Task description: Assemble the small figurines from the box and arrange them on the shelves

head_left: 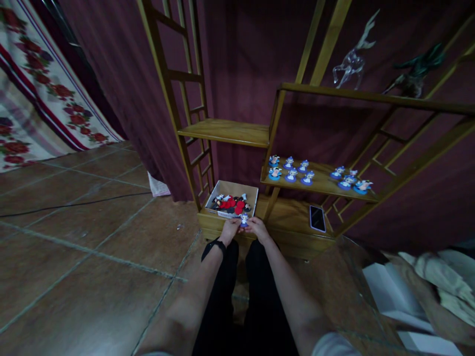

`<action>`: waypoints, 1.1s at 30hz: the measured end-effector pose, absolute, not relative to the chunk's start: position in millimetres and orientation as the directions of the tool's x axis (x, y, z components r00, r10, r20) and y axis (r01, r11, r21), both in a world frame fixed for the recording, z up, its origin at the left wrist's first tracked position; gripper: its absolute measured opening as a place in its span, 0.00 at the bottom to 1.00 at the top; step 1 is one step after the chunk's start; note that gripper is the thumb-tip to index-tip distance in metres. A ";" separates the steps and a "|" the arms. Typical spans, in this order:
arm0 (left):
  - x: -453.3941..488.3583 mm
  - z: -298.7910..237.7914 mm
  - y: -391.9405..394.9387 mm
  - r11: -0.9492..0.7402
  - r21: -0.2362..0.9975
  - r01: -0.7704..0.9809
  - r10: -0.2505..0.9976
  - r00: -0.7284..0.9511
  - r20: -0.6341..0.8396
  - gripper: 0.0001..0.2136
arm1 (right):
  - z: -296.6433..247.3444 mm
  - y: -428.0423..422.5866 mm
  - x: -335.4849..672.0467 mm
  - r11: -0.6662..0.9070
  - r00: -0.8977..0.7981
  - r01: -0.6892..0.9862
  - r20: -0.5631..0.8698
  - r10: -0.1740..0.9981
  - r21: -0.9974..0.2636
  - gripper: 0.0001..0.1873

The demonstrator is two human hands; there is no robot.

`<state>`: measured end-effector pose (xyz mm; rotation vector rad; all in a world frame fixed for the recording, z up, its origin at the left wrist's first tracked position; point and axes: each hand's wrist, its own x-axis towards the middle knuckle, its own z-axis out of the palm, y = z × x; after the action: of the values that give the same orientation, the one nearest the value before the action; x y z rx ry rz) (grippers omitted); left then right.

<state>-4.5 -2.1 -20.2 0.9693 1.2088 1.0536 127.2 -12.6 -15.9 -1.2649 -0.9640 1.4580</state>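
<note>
The figure (pixel 244 220) is held upright just nearer than the box (pixel 237 187): its long axis runs from 12 to 6 o'clock, purple top at 12, base at 6; its exact facing is too small to tell. The left hand (pixel 230 228) pinches its base from 9 o'clock, the right hand (pixel 258 228) from 3, close together. The left forearm (pixel 198 277) slants in from 7 o'clock, the right forearm (pixel 287 277) from 5
</note>
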 end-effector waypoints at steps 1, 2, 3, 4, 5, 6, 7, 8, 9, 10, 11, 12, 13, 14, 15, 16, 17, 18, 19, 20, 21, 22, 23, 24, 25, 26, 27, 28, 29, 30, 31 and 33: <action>-4.4 -20.5 -1.9 0.240 0.966 -0.102 0.971 0.048 -0.236 0.07 | -15.8 -12.5 127.4 -0.244 -0.020 -0.154 -0.244 0.970 -0.958 0.09; -4.3 -20.8 -1.8 0.237 0.966 -0.100 0.971 0.048 -0.233 0.07 | -15.9 -12.5 127.5 -0.245 -0.021 -0.151 -0.245 0.969 -0.958 0.09; -4.2 -21.1 -1.6 0.234 0.967 -0.099 0.972 0.049 -0.231 0.06 | -16.1 -12.3 127.5 -0.247 -0.021 -0.149 -0.246 0.969 -0.958 0.09; -4.1 -21.4 -1.4 0.232 0.968 -0.097 0.972 0.051 -0.228 0.06 | -16.3 -12.2 127.5 -0.248 -0.021 -0.146 -0.247 0.969 -0.958 0.09; -4.1 -21.8 -1.2 0.229 0.969 -0.095 0.973 0.054 -0.225 0.06 | -16.5 -12.1 127.5 -0.249 -0.021 -0.144 -0.248 0.968 -0.958 0.09; -4.1 -22.1 -1.0 0.226 0.970 -0.093 0.973 0.055 -0.222 0.06 | -16.8 -12.0 127.5 -0.249 -0.020 -0.142 -0.249 0.968 -0.958 0.09; -4.2 -22.3 -0.9 0.223 0.970 -0.091 0.974 0.056 -0.219 0.06 | -17.1 -11.8 127.5 -0.250 -0.019 -0.140 -0.250 0.968 -0.958 0.08; -4.3 -22.5 -0.9 0.221 0.971 -0.089 0.975 0.056 -0.216 0.06 | -17.3 -11.7 127.4 -0.251 -0.019 -0.139 -0.251 0.968 -0.958 0.08; -4.3 -22.5 -1.0 0.218 0.972 -0.087 0.975 0.055 -0.214 0.06 | -17.5 -11.5 127.4 -0.252 -0.018 -0.137 -0.252 0.967 -0.958 0.08; -4.4 -22.5 -1.2 0.215 0.973 -0.086 0.976 0.053 -0.211 0.06 | -17.6 -11.3 127.3 -0.254 -0.018 -0.136 -0.254 0.967 -0.957 0.08; -4.5 -22.3 -1.4 0.212 0.974 -0.084 0.977 0.052 -0.208 0.05 | -17.7 -11.1 127.3 -0.257 -0.018 -0.135 -0.256 0.966 -0.957 0.08; -4.5 -22.1 -1.7 0.210 0.974 -0.083 0.977 0.051 -0.206 0.05 | -17.7 -10.8 127.2 -0.259 -0.018 -0.134 -0.259 0.966 -0.957 0.08; -4.6 -21.9 -2.0 0.207 0.975 -0.080 0.978 0.052 -0.204 0.05 | -17.7 -10.6 127.2 -0.261 -0.017 -0.133 -0.261 0.965 -0.956 0.08; -4.7 -21.6 -2.2 0.205 0.976 -0.078 0.978 0.054 -0.201 0.05 | -17.7 -10.4 127.1 -0.263 -0.017 -0.132 -0.263 0.965 -0.956 0.07; -4.7 -21.4 -2.5 0.203 0.976 -0.074 0.978 0.057 -0.199 0.05 | -17.6 -10.2 127.1 -0.264 -0.018 -0.131 -0.264 0.964 -0.955 0.07; -4.7 -21.2 -2.8 0.201 0.977 -0.071 0.979 0.060 -0.197 0.05 | -17.5 -10.0 127.1 -0.266 -0.018 -0.131 -0.266 0.964 -0.955 0.06; -4.7 -21.2 -3.0 0.198 0.978 -0.067 0.979 0.062 -0.194 0.05 | -17.4 -9.9 127.2 -0.267 -0.019 -0.130 -0.266 0.964 -0.955 0.06; -4.7 -21.1 -3.2 0.195 0.979 -0.063 0.980 0.064 -0.191 0.05 | -17.3 -9.9 127.3 -0.267 -0.021 -0.130 -0.267 0.964 -0.955 0.06; -4.5 -21.2 -3.4 0.191 0.980 -0.058 0.980 0.064 -0.188 0.05 | -17.3 -10.0 127.4 -0.266 -0.022 -0.130 -0.266 0.964 -0.955 0.06; -4.4 -21.3 -3.5 0.188 0.981 -0.054 0.981 0.063 -0.184 0.05 | -17.3 -10.2 127.5 -0.265 -0.024 -0.131 -0.264 0.964 -0.955 0.07; -4.2 -21.4 -3.6 0.185 0.982 -0.048 0.981 0.062 -0.182 0.05 | -17.4 -10.4 127.6 -0.262 -0.027 -0.131 -0.261 0.965 -0.956 0.07; -4.0 -21.5 -3.7 0.182 0.982 -0.042 0.982 0.061 -0.179 0.05 | -17.5 -10.5 127.6 -0.260 -0.030 -0.131 -0.258 0.966 -0.957 0.08; -3.9 -21.4 -3.7 0.179 0.983 -0.035 0.982 0.061 -0.177 0.05 | -17.8 -10.6 127.6 -0.257 -0.032 -0.132 -0.255 0.966 -0.957 0.08; -3.7 -21.3 -3.8 0.177 0.984 -0.027 0.983 0.063 -0.175 0.05 | -18.1 -10.7 127.5 -0.254 -0.034 -0.132 -0.252 0.967 -0.958 0.09; -3.6 -21.0 -4.0 0.175 0.984 -0.020 0.983 0.066 -0.173 0.05 | -18.6 -10.7 127.5 -0.252 -0.036 -0.131 -0.250 0.968 -0.959 0.09; -3.5 -20.7 -4.2 0.173 0.985 -0.013 0.983 0.070 -0.172 0.05 | -19.1 -10.6 127.4 -0.250 -0.037 -0.131 -0.247 0.968 -0.959 0.10; -3.4 -20.3 -4.4 0.171 0.985 -0.005 0.983 0.074 -0.170 0.05 | -19.6 -10.5 127.4 -0.247 -0.037 -0.131 -0.245 0.969 -0.960 0.11; -3.2 -19.8 -4.7 0.169 0.986 0.002 0.983 0.076 -0.169 0.05 | -20.1 -10.4 127.4 -0.244 -0.036 -0.131 -0.242 0.970 -0.961 0.11; -3.0 -19.4 -5.0 0.168 0.986 0.009 0.983 0.076 -0.168 0.06 | -20.6 -10.3 127.5 -0.242 -0.036 -0.130 -0.239 0.970 -0.961 0.11; -2.8 -19.0 -5.2 0.167 0.986 0.017 0.983 0.074 -0.168 0.06 | -21.0 -10.2 127.6 -0.240 -0.036 -0.130 -0.237 0.971 -0.962 0.12; -2.5 -18.7 -5.4 0.167 0.986 0.026 0.983 0.072 -0.168 0.06 | -21.3 -10.2 127.7 -0.238 -0.036 -0.128 -0.235 0.971 -0.963 0.12; -2.0 -18.2 -5.8 0.163 0.985 0.048 0.984 0.068 -0.166 0.06 | -21.5 -10.3 127.8 -0.237 -0.036 -0.124 -0.234 0.972 -0.964 0.13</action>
<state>-2.0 -5.8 -18.2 1.1491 1.2605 1.0147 127.8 -10.3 -21.5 -1.2724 -1.0065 1.4555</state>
